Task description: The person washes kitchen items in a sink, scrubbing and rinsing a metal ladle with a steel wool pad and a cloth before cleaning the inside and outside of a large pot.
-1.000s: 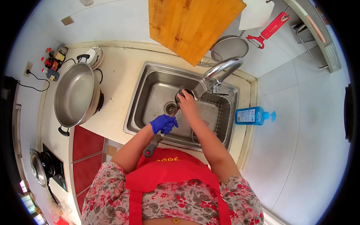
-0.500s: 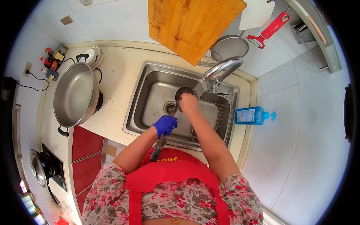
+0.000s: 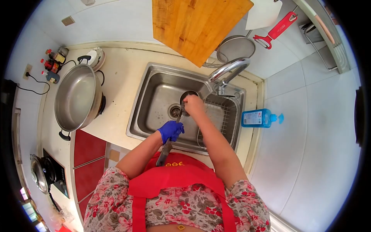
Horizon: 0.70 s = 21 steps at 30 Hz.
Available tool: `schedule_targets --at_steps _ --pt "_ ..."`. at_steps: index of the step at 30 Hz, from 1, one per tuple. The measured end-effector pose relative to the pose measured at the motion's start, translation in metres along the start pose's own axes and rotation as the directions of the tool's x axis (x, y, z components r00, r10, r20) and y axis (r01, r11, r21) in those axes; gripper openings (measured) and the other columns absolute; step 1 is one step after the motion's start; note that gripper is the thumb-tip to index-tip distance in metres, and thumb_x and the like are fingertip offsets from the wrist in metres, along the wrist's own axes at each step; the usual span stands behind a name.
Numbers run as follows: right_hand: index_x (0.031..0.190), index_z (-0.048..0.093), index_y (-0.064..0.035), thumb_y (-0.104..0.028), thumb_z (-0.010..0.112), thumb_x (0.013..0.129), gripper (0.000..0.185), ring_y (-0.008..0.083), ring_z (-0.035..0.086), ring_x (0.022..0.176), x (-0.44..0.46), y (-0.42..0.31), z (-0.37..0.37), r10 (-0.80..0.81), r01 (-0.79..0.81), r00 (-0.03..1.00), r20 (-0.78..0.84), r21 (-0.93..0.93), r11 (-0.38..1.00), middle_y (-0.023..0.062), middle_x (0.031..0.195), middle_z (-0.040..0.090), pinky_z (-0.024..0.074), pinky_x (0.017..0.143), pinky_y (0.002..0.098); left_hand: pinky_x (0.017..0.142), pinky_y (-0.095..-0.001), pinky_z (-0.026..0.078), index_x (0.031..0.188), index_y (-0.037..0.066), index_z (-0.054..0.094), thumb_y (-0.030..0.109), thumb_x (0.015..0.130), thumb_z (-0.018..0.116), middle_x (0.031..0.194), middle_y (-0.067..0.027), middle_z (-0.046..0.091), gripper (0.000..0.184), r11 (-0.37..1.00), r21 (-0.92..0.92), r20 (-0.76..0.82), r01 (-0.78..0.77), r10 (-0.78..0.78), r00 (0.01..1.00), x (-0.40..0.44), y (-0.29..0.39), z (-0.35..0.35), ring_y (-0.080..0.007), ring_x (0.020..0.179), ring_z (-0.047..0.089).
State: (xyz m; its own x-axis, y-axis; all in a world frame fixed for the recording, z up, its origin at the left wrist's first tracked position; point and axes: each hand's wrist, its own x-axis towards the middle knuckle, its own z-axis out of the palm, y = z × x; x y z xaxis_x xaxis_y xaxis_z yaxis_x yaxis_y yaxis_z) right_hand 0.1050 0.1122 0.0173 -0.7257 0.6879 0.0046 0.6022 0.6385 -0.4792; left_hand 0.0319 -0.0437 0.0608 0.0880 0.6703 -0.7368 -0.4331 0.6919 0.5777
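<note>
A long-handled metal ladle (image 3: pixel 188 94) is held at a slant over the sink (image 3: pixel 162 80). My left hand (image 3: pixel 171 131), in a blue glove, is closed round its handle, whose dark grip end reaches back to the apron. My bare right hand (image 3: pixel 194 105) is closed at the neck, against the near edge of the dark round bowl, and covers part of it. A small grey, rough-looking bit shows beside my right fingers; what it is I cannot make out. Below the ladle lies the sink drain (image 3: pixel 175 111).
A chrome faucet (image 3: pixel 232 69) and a wire rack (image 3: pixel 218 116) occupy the sink's right side. Blue soap bottle (image 3: pixel 255 118) stands right of it. A big steel pot (image 3: pixel 77 96) sits left. A cutting board (image 3: pixel 197 27), strainer (image 3: pixel 236 49) and red peeler (image 3: pixel 276 30) are behind.
The ladle has turned slightly, so its bowl and grip show at another angle. Both hands keep nearly the same place and stay closed.
</note>
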Motion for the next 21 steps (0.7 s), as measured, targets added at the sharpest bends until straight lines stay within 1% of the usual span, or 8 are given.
schedule_targets --at_steps 3,7,9,12,16,18,20,21 --pt "0.076 0.061 -0.0024 -0.004 0.06 0.067 0.009 0.0306 0.058 0.076 0.009 0.003 0.002 -0.271 0.293 0.898 -0.347 0.011 0.956 0.0113 0.079 0.056 0.0496 0.064 0.037 0.035 -0.0249 0.025 0.072 0.004 0.052 0.025 0.089 0.043 0.047 0.0031 0.033 0.028 0.992 -0.111 0.058 0.057 -0.051 0.997 -0.003 -0.002 0.001 -0.0086 0.035 0.028" --pt "0.072 0.062 -0.0073 -0.009 0.062 0.067 0.006 0.0292 0.059 0.074 0.01 0.01 -0.005 -0.24 0.15 0.917 -0.32 -0.279 0.948 0.0094 0.079 0.058 0.0489 0.066 0.0351 0.036 -0.0235 0.024 0.077 0.004 0.054 0.028 0.09 0.044 0.051 0.0042 0.034 0.029 0.997 -0.079 -0.02 0.014 -0.016 1.0 -0.006 0.004 0.0 -0.0073 0.038 0.03" --pt "0.075 0.064 -0.0073 -0.009 0.063 0.067 0.009 0.0285 0.06 0.075 0.0 0.009 -0.001 0.06 -0.118 0.974 -0.217 -0.267 0.956 0.0092 0.082 0.059 0.0485 0.067 0.0364 0.036 -0.0234 0.024 0.078 0.005 0.054 0.028 0.09 0.044 0.05 0.0041 0.034 0.029 0.996 -0.085 0.017 -0.01 0.011 1.0 -0.002 0.001 -0.004 -0.0074 0.038 0.03" --pt "0.084 0.064 -0.0068 -0.01 0.062 0.068 0.016 0.0304 0.06 0.077 -0.006 0.011 0.008 0.103 -0.106 0.993 0.063 0.042 0.994 0.011 0.088 0.061 0.0482 0.068 0.0384 0.036 -0.0234 0.023 0.077 0.005 0.054 0.028 0.091 0.043 0.049 0.0038 0.033 0.029 0.999 -0.039 0.011 -0.012 0.013 1.0 0.008 -0.004 -0.013 -0.0077 0.038 0.029" --pt "0.09 0.063 -0.0061 -0.011 0.061 0.071 0.02 0.0309 0.06 0.081 -0.017 0.027 -0.034 0.185 -0.234 0.931 0.314 0.125 0.964 0.0128 0.092 0.061 0.0472 0.072 0.038 0.036 -0.0238 0.025 0.076 0.006 0.054 0.026 0.091 0.043 0.048 0.0036 0.034 0.028 0.994 0.083 -0.089 -0.067 0.074 0.993 0.005 -0.001 -0.026 -0.0073 0.038 0.031" --pt "0.088 0.063 -0.007 -0.011 0.061 0.07 0.018 0.0306 0.058 0.084 -0.022 0.025 -0.055 0.396 -0.34 0.896 -0.2 0.263 0.903 0.0113 0.092 0.06 0.0457 0.075 0.0361 0.037 -0.0279 0.029 0.076 0.005 0.054 0.026 0.09 0.043 0.049 0.0001 0.038 0.028 0.97 0.221 -0.103 -0.1 0.125 0.987 0.013 -0.009 -0.032 -0.0124 0.038 0.035" --pt "0.088 0.064 -0.0088 -0.011 0.061 0.072 0.016 0.0295 0.056 0.088 -0.013 0.018 -0.058 0.245 -0.167 0.925 -0.291 0.27 0.948 0.0105 0.094 0.059 0.0443 0.077 0.0358 0.038 -0.0321 0.034 0.076 0.004 0.054 0.026 0.09 0.044 0.049 -0.0033 0.042 0.027 0.924 0.361 -0.106 -0.126 0.175 0.979 0.039 -0.031 -0.045 -0.0175 0.038 0.04" --pt "0.088 0.064 -0.0107 -0.011 0.06 0.073 0.015 0.0284 0.054 0.092 -0.01 0.013 -0.057 0.097 0.007 0.919 -0.382 0.262 0.965 0.0097 0.096 0.058 0.0429 0.08 0.0356 0.043 -0.037 0.038 0.078 0.004 0.053 0.026 0.089 0.044 0.053 -0.0087 0.048 0.026 0.589 0.726 -0.1 -0.355 0.601 0.793 0.062 -0.056 -0.055 -0.0246 0.043 0.046"
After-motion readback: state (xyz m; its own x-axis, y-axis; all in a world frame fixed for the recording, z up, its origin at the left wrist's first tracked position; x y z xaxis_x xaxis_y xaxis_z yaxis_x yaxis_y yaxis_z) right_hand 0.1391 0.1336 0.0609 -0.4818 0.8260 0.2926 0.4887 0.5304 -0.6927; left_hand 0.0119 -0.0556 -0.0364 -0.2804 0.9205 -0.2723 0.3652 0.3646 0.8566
